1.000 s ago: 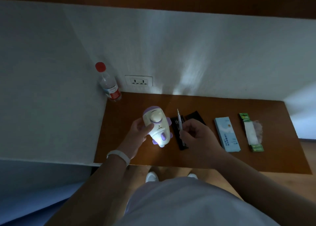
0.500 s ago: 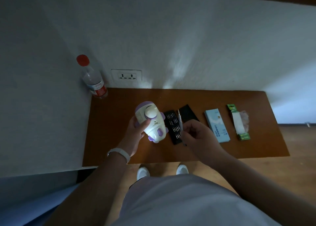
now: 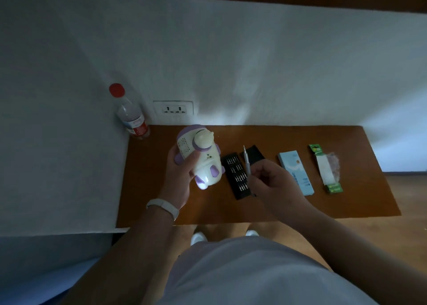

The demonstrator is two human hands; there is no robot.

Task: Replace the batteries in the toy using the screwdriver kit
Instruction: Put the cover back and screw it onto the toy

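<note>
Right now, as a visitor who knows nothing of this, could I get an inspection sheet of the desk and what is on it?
Surface: brown wooden desk, set into a wall corner.
Job's things: white and purple toy held above the desk; thin silver screwdriver; open black bit case, its lid beside it; green-ended pack with crumpled clear plastic at its side.
Clutter: pale blue box; red-capped bottle standing in the back left corner.
Hands: left hand grips the toy; right hand pinches the screwdriver, tip pointing away.
Cables: nothing seen.
Surroundings: white wall; double socket, nothing plugged in; wooden floor.
</note>
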